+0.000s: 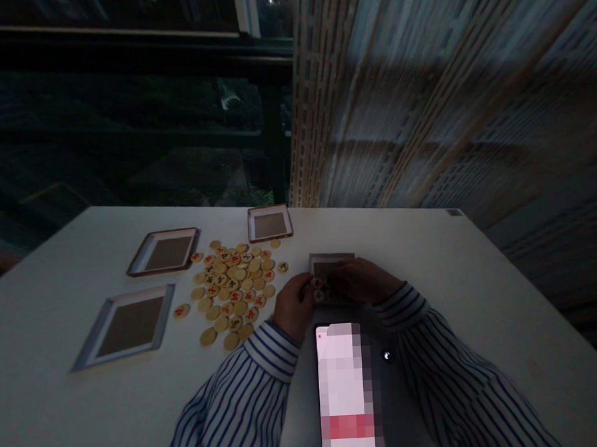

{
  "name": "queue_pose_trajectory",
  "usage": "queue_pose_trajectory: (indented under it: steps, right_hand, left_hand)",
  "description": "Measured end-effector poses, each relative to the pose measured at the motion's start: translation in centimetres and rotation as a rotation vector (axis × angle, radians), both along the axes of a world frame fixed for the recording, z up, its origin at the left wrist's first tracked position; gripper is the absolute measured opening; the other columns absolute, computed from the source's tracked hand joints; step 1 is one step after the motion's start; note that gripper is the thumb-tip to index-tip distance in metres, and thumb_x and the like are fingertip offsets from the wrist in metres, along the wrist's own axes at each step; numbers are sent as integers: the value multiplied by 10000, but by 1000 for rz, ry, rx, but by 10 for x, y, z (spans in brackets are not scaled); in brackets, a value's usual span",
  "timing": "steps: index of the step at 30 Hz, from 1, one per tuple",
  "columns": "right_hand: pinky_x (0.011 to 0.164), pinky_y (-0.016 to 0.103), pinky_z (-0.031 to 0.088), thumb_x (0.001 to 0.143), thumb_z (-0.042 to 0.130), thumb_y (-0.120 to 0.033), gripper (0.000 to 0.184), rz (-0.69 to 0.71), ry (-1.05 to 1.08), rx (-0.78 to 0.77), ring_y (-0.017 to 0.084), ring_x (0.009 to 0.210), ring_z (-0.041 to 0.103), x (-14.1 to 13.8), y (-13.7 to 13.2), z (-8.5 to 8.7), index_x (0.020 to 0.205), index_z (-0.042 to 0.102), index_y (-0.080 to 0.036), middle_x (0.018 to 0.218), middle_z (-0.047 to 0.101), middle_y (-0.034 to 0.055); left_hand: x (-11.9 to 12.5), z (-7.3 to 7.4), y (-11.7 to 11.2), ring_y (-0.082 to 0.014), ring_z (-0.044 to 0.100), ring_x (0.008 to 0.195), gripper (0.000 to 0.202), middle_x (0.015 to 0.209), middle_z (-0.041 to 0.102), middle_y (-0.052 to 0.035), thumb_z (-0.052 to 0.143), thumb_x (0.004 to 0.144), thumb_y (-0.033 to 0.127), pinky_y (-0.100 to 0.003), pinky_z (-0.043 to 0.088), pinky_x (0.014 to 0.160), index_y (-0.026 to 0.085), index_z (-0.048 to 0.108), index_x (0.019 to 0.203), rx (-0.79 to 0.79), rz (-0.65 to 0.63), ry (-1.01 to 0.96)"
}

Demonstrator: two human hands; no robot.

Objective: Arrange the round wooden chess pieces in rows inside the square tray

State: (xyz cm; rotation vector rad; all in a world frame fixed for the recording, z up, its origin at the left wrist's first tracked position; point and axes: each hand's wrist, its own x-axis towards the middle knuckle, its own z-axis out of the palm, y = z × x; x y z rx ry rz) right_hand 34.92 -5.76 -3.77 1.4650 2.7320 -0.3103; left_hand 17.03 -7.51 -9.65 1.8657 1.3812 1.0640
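A small shallow tray (331,256) sits on the table in front of me, with a few round xiangqi pieces (319,295) in its near left part. My left hand (293,308) is at the tray's left side, fingers curled against its edge. Over the tray's right part, my right hand (364,280) reaches down with bent fingers held together. Its fingertips are dark and hidden, so whatever they hold cannot be made out. Left of my left hand lies a loose pile of wooden xiangqi pieces (234,277), some showing red or black characters, others blank side up.
Three more shallow trays stand around the pile: one at the back (270,224), one at far left (163,251), one at near left (124,325). A lit phone (341,381) lies between my forearms on the white table (430,256). Beyond are a window and a woven blind (372,99).
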Motion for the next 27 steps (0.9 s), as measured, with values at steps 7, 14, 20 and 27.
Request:
queue_pose_trajectory:
  steps: [7, 14, 20, 27]
  right_hand:
    - [621, 241, 328, 835, 447, -218, 220, 19, 10, -2, 149, 749, 563, 1, 0, -2, 829, 658, -157, 848, 642, 75]
    - [610, 244, 334, 836, 439, -212, 229, 8, -10, -20, 144, 728, 564, -1, -1, 2, 814, 657, -149, 829, 645, 81]
    - [612, 242, 337, 822, 458, -203, 207, 15, 7, -2, 145, 731, 567, -1, -1, 1, 806, 658, -151, 838, 649, 83]
    - [592, 236, 335, 824, 463, -211, 202, 17, -5, 19, 143, 709, 574, -2, -1, 1, 799, 654, -149, 822, 651, 77]
  left_hand:
    - [1, -2, 0, -170, 602, 944, 241, 998, 661, -71, 504, 763, 142, -347, 485, 872, 163, 626, 970, 5, 13, -9]
    - [0, -1, -1, -173, 607, 938, 235, 993, 663, -63, 508, 761, 146, -357, 488, 867, 175, 627, 962, 28, 11, -10]
    - [0, 1, -1, -179, 608, 936, 240, 988, 663, -76, 512, 755, 133, -353, 487, 868, 157, 628, 964, 4, 8, 3]
    - [1, 0, 0, -178, 605, 940, 239, 996, 662, -85, 511, 758, 125, -351, 487, 870, 146, 627, 966, 0, 5, 10]
